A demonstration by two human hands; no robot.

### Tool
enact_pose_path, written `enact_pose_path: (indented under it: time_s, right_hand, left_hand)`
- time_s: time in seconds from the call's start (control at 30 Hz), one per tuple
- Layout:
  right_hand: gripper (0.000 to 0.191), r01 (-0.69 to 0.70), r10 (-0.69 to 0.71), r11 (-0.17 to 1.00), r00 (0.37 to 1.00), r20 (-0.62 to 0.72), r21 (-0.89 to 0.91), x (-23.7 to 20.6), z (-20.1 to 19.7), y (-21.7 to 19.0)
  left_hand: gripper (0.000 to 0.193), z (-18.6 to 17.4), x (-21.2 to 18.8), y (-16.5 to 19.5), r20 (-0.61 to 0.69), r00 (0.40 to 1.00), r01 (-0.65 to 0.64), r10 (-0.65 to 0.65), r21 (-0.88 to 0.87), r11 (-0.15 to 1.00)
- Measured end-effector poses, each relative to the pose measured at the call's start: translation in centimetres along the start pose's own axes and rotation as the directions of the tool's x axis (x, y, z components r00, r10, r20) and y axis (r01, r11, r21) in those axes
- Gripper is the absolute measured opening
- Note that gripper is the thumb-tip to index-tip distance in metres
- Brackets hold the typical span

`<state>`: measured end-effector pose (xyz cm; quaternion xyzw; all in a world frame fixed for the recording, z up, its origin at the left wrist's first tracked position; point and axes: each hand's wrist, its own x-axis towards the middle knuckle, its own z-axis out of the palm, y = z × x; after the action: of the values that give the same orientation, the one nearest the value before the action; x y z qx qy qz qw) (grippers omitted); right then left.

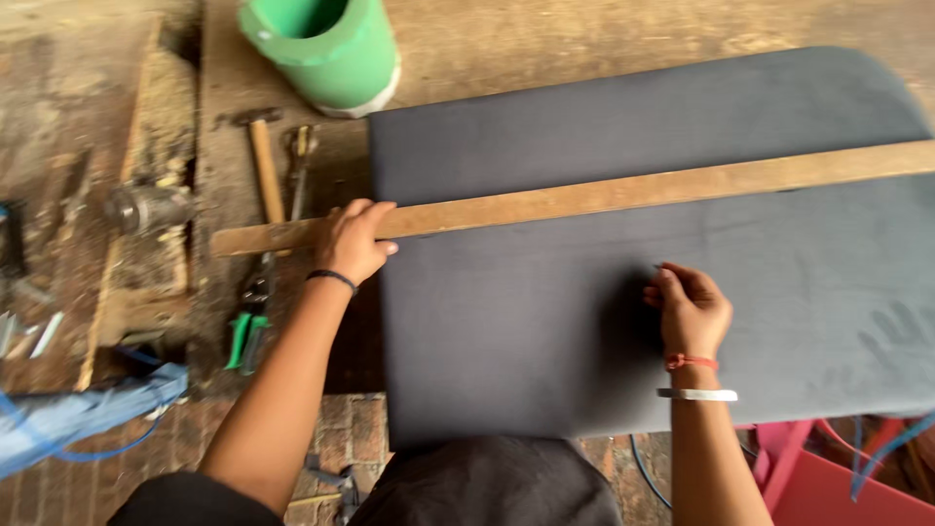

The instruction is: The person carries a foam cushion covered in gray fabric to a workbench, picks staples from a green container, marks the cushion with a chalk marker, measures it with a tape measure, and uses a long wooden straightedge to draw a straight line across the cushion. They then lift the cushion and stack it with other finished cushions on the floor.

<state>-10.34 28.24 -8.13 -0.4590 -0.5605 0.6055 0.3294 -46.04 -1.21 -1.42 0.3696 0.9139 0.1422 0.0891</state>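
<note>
Here, a wooden strip [584, 198] lies as a straightedge across a dark cushion [643, 273]
Left hand [355, 239] pins it; right hand [690, 310] pinches something small, unclear

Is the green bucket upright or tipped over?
Upright: the green bucket stands on the wooden floor, open mouth facing up.

left hand [353, 239]: it presses on the left part of a long wooden strip [604, 195], fingers curled over its top edge.
wooden strip: it lies slanted across a dark grey padded panel [545, 321].
right hand [690, 310]: fingertips pinched together, touching the panel below the strip.
hammer [263, 161]: on the wooden floor [545, 39], left of the panel.
green-handled snips [255, 317]: just beside the hammer.
green bucket [326, 49]: above the panel corner.
</note>
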Motion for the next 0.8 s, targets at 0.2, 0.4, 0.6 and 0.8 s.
enact_pose_path:
  time_s: [0.2,0.4,0.6,0.8]
  right_hand:
    - [0.013,0.007,-0.006,0.999,1.0,0.028,-0.032,-0.2,0.9,-0.4]
    - [0.013,-0.051,0.051,0.999,0.998,0.033,0.011,-0.8,1.3,-1.1]
    - [0.011,-0.058,0.078,0.984,0.991,-0.113,0.168,2.6,-2.6,-2.6]
    - [0.014,0.008,0.002,1.0,0.931,-0.366,0.026,11.2,-9.0,-5.2]
  left_hand:
    - [0.049,1.1,0.3,-1.0,-0.017,0.997,0.079,-0.079,0.008,0.997]
    - [0.05,0.7,0.3,-1.1,0.034,0.993,0.117,-0.115,-0.047,0.992]
    - [0.053,-0.1,1.6,4.1,-0.015,0.999,-0.034,0.032,-0.172,0.985]
    - [0.04,2.7,8.3,17.3,0.315,0.938,-0.111,0.144,-0.121,0.986]
